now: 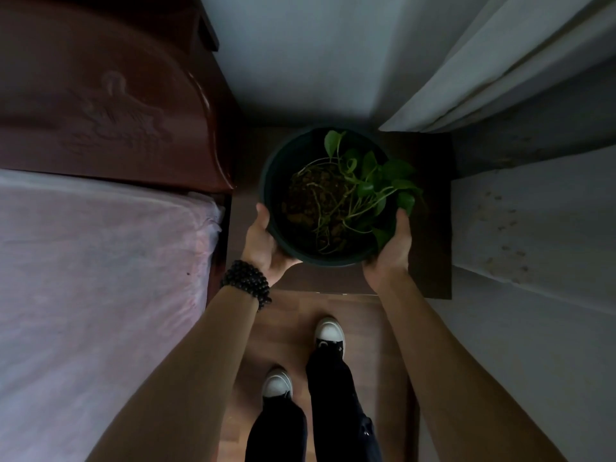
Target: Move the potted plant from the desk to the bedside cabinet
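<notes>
A dark round pot with soil and a green leafy plant (328, 198) is over the dark wooden bedside cabinet (430, 228). My left hand (265, 243) grips the pot's left side and my right hand (391, 251) cups its right side. Whether the pot's base touches the cabinet top cannot be told from above. A black bead bracelet (246, 285) circles my left wrist.
A bed with a pale pink sheet (100, 278) and carved dark wood headboard (110, 105) lies to the left of the cabinet. A grey curtain (500, 61) hangs at the right, above the cabinet's back corner. A wall (533, 261) closes the right side. My feet stand on wood flooring (290, 328).
</notes>
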Demonstrator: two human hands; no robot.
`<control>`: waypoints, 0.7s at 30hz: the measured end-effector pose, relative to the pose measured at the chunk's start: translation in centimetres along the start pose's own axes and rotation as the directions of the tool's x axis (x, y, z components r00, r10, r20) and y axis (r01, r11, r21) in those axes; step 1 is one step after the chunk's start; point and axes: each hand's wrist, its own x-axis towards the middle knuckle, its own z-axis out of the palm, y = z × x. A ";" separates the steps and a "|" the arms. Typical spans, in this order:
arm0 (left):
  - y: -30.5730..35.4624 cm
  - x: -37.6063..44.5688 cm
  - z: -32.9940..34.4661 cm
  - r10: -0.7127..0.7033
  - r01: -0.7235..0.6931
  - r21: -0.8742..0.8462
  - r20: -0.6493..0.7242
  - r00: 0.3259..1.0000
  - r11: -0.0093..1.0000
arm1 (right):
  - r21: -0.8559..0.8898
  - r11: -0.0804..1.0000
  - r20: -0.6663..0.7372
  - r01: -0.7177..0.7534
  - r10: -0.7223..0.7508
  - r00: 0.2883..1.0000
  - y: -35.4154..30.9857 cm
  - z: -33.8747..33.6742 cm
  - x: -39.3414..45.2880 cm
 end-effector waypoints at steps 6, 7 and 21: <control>0.1 0.4 -0.2 -0.018 0.016 -0.036 -0.047 0.999 0.999 | -0.059 0.998 -0.016 -0.009 0.008 1.000 0.3 0.0 0.3; 0.2 0.5 -0.1 -0.022 0.020 -0.035 -0.049 0.999 0.999 | -0.070 0.997 -0.015 -0.014 0.013 1.000 0.2 -0.1 0.5; 5.1 -9.3 6.1 0.124 -0.098 0.166 -0.157 0.980 0.981 | -0.274 0.961 -0.050 0.047 -0.063 0.997 -6.0 2.9 -6.7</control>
